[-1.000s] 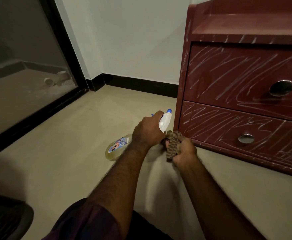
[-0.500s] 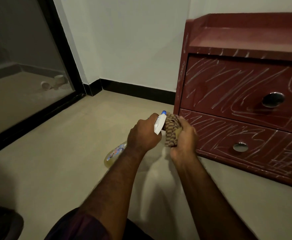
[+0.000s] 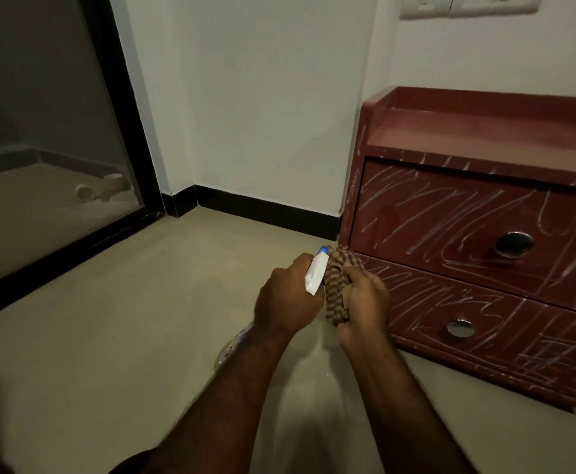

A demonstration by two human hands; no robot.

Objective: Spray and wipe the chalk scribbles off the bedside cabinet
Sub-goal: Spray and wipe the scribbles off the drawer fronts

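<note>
A dark red bedside cabinet (image 3: 457,206) with two drawers stands on the floor at the right, white chalk scribbles (image 3: 426,213) all over its drawer fronts. My left hand (image 3: 286,302) grips a spray bottle (image 3: 315,275) by its white trigger head, the blue nozzle pointing at a brown checked cloth (image 3: 336,289). My right hand (image 3: 365,306) holds that bunched cloth right against the nozzle, just in front of the cabinet's lower left corner. The bottle's body is mostly hidden behind my left wrist.
A black-framed glass door (image 3: 115,107) fills the left side, with pale pipe fittings (image 3: 102,189) behind it. Black skirting (image 3: 262,213) runs along the white wall. A switch plate (image 3: 467,5) sits high on the wall. Beige tiled floor (image 3: 108,336) spreads to the left.
Both hands have risen and drawn together, so the cloth now sits at the nozzle. My view has tilted up, showing more wall and the cabinet top.
</note>
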